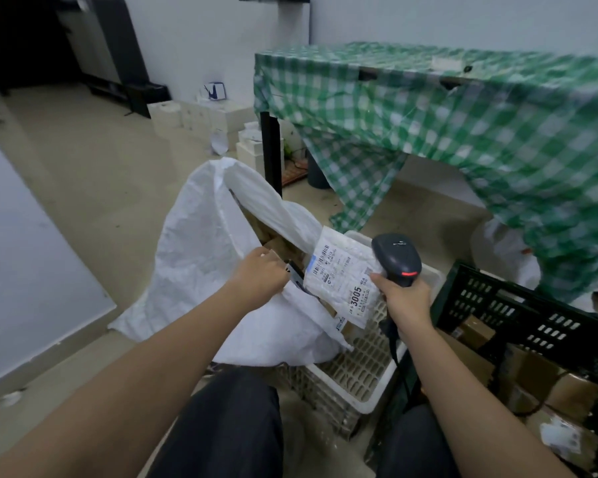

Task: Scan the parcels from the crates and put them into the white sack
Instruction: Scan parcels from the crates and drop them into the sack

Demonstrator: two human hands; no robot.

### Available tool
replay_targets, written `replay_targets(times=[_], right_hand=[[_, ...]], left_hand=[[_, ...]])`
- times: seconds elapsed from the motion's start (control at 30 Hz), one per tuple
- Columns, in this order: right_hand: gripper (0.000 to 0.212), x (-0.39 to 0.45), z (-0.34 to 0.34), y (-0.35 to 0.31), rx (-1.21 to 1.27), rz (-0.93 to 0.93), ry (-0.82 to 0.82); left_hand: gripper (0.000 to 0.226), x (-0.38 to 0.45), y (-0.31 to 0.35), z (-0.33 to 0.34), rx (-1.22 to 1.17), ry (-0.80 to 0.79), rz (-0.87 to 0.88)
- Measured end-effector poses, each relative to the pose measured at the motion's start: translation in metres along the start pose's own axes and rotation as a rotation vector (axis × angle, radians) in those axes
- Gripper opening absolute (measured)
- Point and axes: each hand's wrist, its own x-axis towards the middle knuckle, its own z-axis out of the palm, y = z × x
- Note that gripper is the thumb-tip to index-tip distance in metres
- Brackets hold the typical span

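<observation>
Several parcels already lie inside the white sack [201, 257], where brown shapes show through its open mouth, so part of the job looks done. The sack slumps on the floor at the left, its near edge draped over the white crate [356, 370]. The left hand [259, 274] has its fingers curled on the sack's rim, holding the mouth open. Just right of it, a white poly parcel [342, 274] with a printed label hangs over the opening, tilted, its right edge pinched by the right hand [403, 298]. That same hand grips the handheld scanner [397, 258], whose red light glows; whether this label has been read yet I cannot tell. The parcel seems about to drop into the sack. The white crate shows mostly bare mesh, apparently close to emptied. Further right, the black crate [518, 305] holds many brown boxes [473, 331] and a small white packet, so plenty remains to scan. Behind stands a desk [428, 108] under a green checked cloth.
</observation>
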Motion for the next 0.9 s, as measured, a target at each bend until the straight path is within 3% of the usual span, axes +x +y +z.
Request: replay_targets(times=[0.1, 0.37, 0.57, 0.77, 0.9], right_hand=[[0.018, 0.002, 0.003, -0.008, -0.003, -0.026, -0.017], [0.024, 0.004, 0.05, -0.05, 0.0, -0.103, -0.137], [0.019, 0.012, 0.103, -0.071, -0.138, -0.133, -0.331], [0.023, 0.034, 0.052, -0.054, -0.27, -0.106, -0.137], [0.021, 0.032, 0.011, -0.018, -0.286, 0.025, -0.044]], left_hand=[[0.034, -0.007, -0.01, 0.008, -0.072, 0.234, 0.018], [0.02, -0.029, -0.054, -0.002, -0.189, 0.676, -0.126], [0.018, -0.051, -0.084, 0.003, -0.211, 0.726, -0.295], [0.009, -0.036, -0.075, 0.004, -0.257, 0.824, -0.47], [0.019, -0.012, -0.056, 0.008, -0.33, 0.769, -0.547]])
